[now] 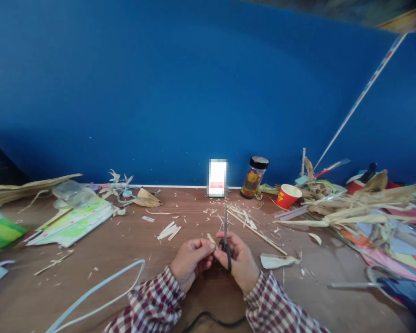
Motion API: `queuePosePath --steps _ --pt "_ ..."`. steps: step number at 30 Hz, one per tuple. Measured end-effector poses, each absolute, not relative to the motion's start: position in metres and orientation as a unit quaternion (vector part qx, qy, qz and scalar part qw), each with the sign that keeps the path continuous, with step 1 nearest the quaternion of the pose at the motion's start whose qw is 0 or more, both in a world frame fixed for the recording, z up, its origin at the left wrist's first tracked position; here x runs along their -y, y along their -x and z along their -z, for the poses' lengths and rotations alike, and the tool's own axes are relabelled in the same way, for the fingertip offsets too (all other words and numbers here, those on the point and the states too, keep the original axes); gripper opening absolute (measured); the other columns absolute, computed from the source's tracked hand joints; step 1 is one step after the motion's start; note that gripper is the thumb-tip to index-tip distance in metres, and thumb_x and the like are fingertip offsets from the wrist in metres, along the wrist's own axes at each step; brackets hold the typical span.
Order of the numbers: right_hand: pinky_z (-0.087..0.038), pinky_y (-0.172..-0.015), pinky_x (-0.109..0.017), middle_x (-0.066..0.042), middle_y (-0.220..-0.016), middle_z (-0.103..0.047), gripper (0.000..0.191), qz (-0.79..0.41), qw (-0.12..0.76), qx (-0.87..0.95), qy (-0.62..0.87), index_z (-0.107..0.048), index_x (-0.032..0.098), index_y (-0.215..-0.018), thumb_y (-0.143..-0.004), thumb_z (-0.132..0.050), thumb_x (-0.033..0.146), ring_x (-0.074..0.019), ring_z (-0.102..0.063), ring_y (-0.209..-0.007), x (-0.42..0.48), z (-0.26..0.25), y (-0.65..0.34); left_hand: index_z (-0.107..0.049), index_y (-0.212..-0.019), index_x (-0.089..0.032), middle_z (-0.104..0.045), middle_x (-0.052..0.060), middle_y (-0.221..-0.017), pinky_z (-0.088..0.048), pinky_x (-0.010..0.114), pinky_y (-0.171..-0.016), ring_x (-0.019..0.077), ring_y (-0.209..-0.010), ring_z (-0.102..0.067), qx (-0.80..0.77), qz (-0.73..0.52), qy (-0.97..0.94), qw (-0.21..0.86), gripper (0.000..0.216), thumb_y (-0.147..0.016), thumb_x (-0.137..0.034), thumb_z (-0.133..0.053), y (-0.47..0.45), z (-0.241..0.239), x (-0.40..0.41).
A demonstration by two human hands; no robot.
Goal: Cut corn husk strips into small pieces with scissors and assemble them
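My left hand [191, 260] is closed in a pinch on a small pale strip of dried husk [211, 239], holding it up over the wooden table [131, 259]. My right hand [238, 260] grips black-handled scissors [225, 240], blades pointing away from me and upward, right beside the strip. Both hands meet at the table's middle near the front edge. Red-and-white checked sleeves cover both wrists.
Husk scraps and cut strips [169, 231] litter the table. A jar with a black lid [253, 177] and a red paper cup [287, 195] stand by the blue wall. Dried husks [360, 208] pile at right, coloured paper [72, 222] at left, a white cord [100, 289] near front.
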State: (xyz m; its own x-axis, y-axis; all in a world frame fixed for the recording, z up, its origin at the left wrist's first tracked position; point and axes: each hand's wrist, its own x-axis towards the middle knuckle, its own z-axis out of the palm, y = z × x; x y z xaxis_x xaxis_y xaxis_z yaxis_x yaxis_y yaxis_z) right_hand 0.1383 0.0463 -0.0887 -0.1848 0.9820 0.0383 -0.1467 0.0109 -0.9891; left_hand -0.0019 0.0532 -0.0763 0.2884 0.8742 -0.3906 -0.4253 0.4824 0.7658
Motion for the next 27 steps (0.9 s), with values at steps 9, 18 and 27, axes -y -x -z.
queuePosePath --steps 9,18,27 --pt "-0.033 -0.043 -0.016 0.003 -0.063 -0.051 0.034 -0.622 0.385 0.561 0.387 -0.051 0.016 -0.098 -0.076 -0.058 0.041 -0.0071 -0.046 -0.053 -0.035 0.083 -0.135 -0.059 -0.066 -0.013 -0.053 -0.003 -0.056 -0.042 0.012 -0.04 0.004 -0.047 -0.048 -0.444 -0.512 -0.253 0.691 0.02 -0.058 -0.026 -0.073 0.021 0.06 -0.066" --pt "-0.033 -0.041 -0.015 0.002 -0.059 -0.051 0.043 -0.653 0.343 0.561 0.376 -0.054 0.012 -0.092 -0.07 -0.06 0.049 -0.0066 -0.047 -0.051 -0.031 0.071 -0.133 -0.058 -0.062 -0.013 -0.05 -0.004 -0.052 -0.04 0.013 -0.04 0.0034 -0.044 -0.044 -0.45 -0.53 -0.251 0.674 0.019 -0.058 -0.026 -0.072 0.028 0.055 -0.068" --pt "-0.034 -0.041 -0.016 0.003 -0.057 -0.052 0.042 -0.655 0.341 0.554 0.384 -0.055 0.013 -0.09 -0.069 -0.06 0.049 -0.007 -0.047 -0.048 -0.032 0.07 -0.134 -0.057 -0.061 -0.013 -0.05 -0.005 -0.05 -0.039 0.014 -0.04 0.0034 -0.042 -0.044 -0.46 -0.523 -0.246 0.673 0.021 -0.056 -0.026 -0.072 0.027 0.054 -0.068"
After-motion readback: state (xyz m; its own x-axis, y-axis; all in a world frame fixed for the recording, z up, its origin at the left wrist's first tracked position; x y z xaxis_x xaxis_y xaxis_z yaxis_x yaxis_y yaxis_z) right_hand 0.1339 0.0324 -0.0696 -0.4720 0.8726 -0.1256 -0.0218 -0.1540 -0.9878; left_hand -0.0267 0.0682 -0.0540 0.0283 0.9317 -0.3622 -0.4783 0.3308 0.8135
